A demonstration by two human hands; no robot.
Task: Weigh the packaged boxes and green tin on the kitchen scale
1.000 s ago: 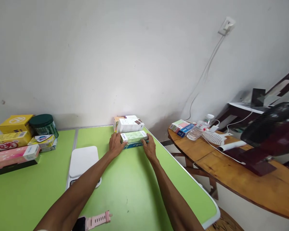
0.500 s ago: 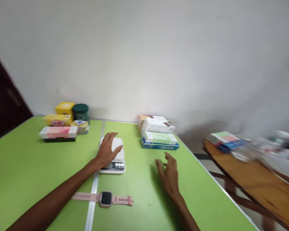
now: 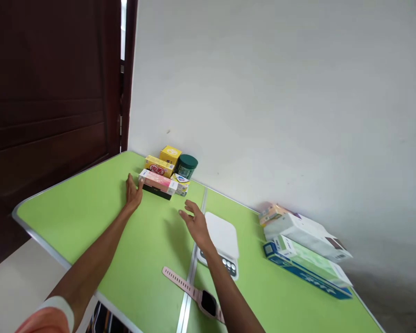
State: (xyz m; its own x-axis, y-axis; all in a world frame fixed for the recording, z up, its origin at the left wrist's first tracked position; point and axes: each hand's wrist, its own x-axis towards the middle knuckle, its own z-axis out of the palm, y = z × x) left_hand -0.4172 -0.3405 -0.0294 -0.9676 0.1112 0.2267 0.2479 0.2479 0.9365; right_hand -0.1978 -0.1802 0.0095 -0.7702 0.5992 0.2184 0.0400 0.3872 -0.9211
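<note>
My left hand (image 3: 134, 193) is at the left end of a pink-and-white box (image 3: 156, 180) resting on a black box (image 3: 156, 190). Its fingers are apart, and I cannot tell whether the thumb touches the pink box. Open and holding nothing, my right hand (image 3: 196, 225) hovers above the table, left of a white digital scale (image 3: 222, 233). My right forearm partly hides the scale's display. A smartwatch (image 3: 208, 303) with a pink strap lies in front of the scale, partly covered by that forearm.
Behind the pink box stand yellow boxes (image 3: 158, 167), a green-lidded tub (image 3: 187, 165) and a small white-and-yellow box (image 3: 180, 184). Stacked boxes (image 3: 308, 268) lie at the right of the green table (image 3: 152, 226). A wall and dark door (image 3: 48, 83) bound the table.
The view has swung left. My left hand has moved from over the scale to the pink box; my right hand has moved from near the right-hand stack to left of the scale.
</note>
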